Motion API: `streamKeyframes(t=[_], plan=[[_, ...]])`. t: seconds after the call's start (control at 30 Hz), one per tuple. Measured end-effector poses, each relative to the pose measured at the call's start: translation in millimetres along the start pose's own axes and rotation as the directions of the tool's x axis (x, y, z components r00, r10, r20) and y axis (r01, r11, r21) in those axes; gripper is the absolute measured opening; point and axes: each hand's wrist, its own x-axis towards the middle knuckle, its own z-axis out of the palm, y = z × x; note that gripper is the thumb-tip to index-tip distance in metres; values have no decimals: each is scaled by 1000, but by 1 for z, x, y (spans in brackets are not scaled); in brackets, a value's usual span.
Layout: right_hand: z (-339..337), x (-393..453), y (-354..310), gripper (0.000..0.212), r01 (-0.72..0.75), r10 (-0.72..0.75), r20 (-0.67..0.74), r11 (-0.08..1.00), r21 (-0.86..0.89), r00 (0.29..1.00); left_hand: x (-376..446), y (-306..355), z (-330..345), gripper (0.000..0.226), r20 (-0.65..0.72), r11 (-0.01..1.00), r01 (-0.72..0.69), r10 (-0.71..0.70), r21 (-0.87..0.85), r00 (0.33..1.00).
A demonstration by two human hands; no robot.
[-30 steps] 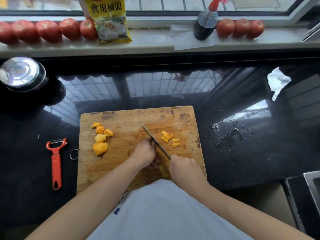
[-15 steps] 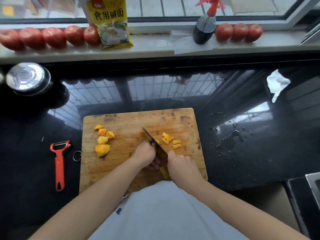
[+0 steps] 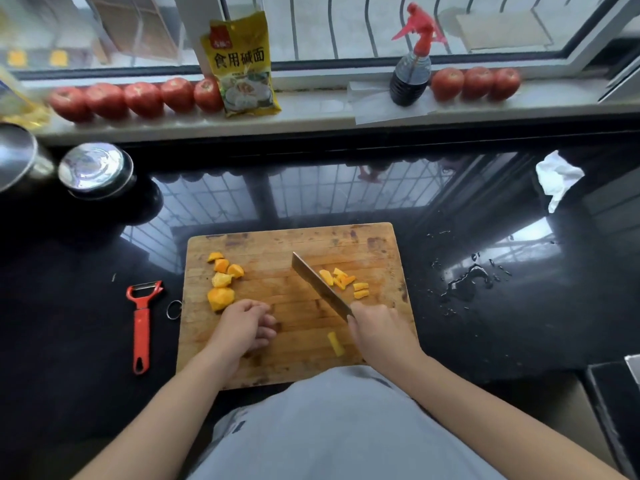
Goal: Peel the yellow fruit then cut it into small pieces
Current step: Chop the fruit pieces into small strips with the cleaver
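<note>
On the wooden cutting board [image 3: 263, 368], several larger peeled yellow fruit chunks [image 3: 221, 282] lie at the left. A heap of small cut pieces [image 3: 346, 282] lies right of centre, and one yellow strip [image 3: 336, 344] lies near the front. My right hand [image 3: 377, 334] grips the handle of the knife [image 3: 320, 285], whose blade points up-left beside the small pieces. My left hand [image 3: 246, 325] hovers over the board with loosely curled fingers, just below and right of the biggest chunk [image 3: 220, 298]. I see nothing in it.
A red peeler [image 3: 141, 323] lies on the black counter left of the board. Metal pots [image 3: 93, 169] stand at the far left. Water drops [image 3: 467, 278] and a crumpled tissue [image 3: 557, 176] are at the right. Tomatoes [image 3: 138, 98], a yellow packet [image 3: 242, 64] and a spray bottle [image 3: 410, 76] line the windowsill.
My left hand has left the spot beside the blade and moved left toward the big chunks. The yellow strip it covered now lies bare. The knife stays in my right hand.
</note>
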Motion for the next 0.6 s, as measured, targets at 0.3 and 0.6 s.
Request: streamKeyframes(t=[0.3,0.6], plan=[[-16,4,23,25,-219,210,67,952,211,975,-20,-14,14,24,15,912,-262,271,315,962],[-40,-12,32,18,-332,221,247,650,684,943,-2,-19,77,81,539,-201,-615,724,762,431]])
